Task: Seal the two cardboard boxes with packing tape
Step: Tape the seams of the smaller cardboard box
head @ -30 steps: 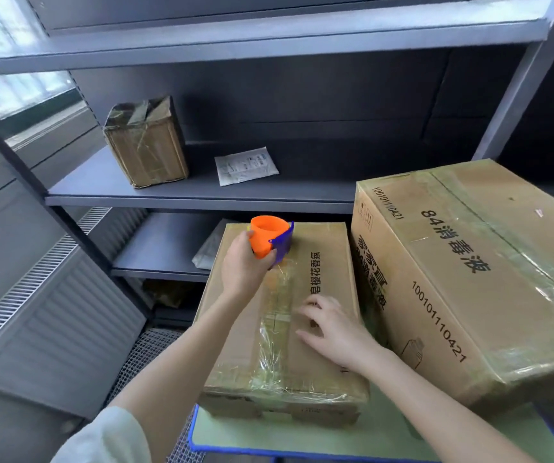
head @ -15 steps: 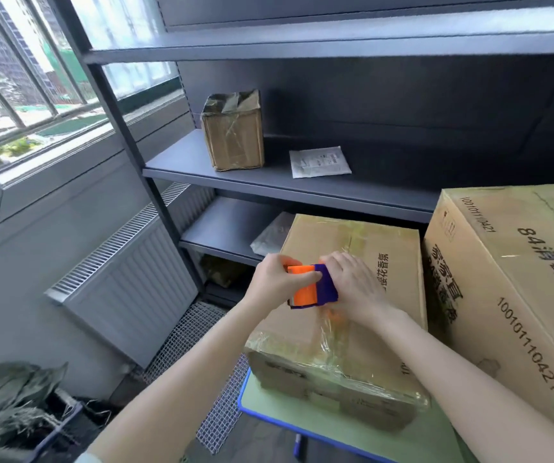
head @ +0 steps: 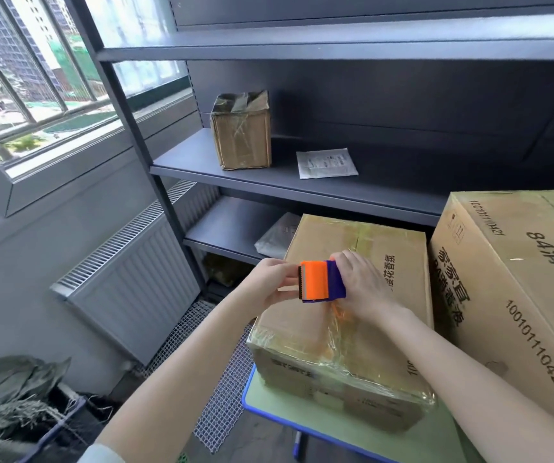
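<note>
- Head view, centre of the frame: you've got the orange-and-purple plastic tape dispenser [head: 319, 280] between both hands, just above the smaller brown cardboard box [head: 305, 332].
- Your left hand [head: 270, 284] pinches the orange end, thumb on top and fingers curled under.
- Your right hand [head: 362, 289] wraps over the purple side, fingers curled around it.
- The smaller box lies lower centre on the green table with the blue edge [head: 302, 416], with glossy clear tape across its top and near end.
- At the right edge, the large brown cardboard box with black print [head: 509, 279] stands just beside it, also on the table.
- Upper centre, the grey metal shelf [head: 302, 185] carries a small taped carton [head: 241, 135] and a flat white packet [head: 327, 163].
- Left of frame: a white radiator [head: 135, 272] under the window [head: 35, 78].
</note>
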Demonstrator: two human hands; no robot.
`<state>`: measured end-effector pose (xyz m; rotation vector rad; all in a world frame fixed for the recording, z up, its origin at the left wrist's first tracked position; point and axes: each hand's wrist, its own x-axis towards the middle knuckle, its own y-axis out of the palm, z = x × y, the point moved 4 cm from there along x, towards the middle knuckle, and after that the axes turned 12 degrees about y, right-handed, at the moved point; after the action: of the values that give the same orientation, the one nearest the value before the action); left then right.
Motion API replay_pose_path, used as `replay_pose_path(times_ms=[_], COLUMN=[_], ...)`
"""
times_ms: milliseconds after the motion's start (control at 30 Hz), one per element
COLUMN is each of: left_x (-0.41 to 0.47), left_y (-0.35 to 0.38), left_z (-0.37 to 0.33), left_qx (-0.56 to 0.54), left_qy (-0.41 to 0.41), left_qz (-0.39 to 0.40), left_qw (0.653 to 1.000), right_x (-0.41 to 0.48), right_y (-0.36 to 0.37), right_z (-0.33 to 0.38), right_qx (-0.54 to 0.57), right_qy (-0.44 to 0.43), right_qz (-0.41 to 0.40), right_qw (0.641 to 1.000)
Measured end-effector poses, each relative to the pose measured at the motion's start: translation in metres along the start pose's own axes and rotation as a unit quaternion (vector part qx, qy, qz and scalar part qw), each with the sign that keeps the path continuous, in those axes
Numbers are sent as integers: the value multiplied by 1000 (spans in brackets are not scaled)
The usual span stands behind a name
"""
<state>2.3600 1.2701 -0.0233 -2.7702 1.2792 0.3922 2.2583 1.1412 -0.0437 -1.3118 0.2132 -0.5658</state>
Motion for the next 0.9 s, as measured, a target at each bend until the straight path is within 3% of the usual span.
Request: replay_pose_path(times_ms=[133, 300, 433, 600, 767, 900], left_x=[1, -4, -8, -10, -15, -13], left_y=[-2, -9, -17, -15, -15, -16], left_z=[3, 7, 9, 12, 12, 14], left_qx=[-85, -1, 22, -54, 49, 63], left_qy=[-13, 31, 58, 8, 71, 74], left_qz=[-48, -5, -20, -52, -25, -53], left_qw=[995, 999, 998, 997, 996, 994], right_x=[3, 6, 8, 9, 9, 3], right_y=[-1, -1, -3, -2, -3, -3], right_z=[0, 6, 4, 5, 4, 7], right_qx=[10, 5, 15, 28, 41, 40], right_qy=[-2, -21, -21, -28, -37, -42], right_qz=[2, -7, -12, -20, -24, -42], right_qw=[1000, 1000, 1000, 999, 998, 997])
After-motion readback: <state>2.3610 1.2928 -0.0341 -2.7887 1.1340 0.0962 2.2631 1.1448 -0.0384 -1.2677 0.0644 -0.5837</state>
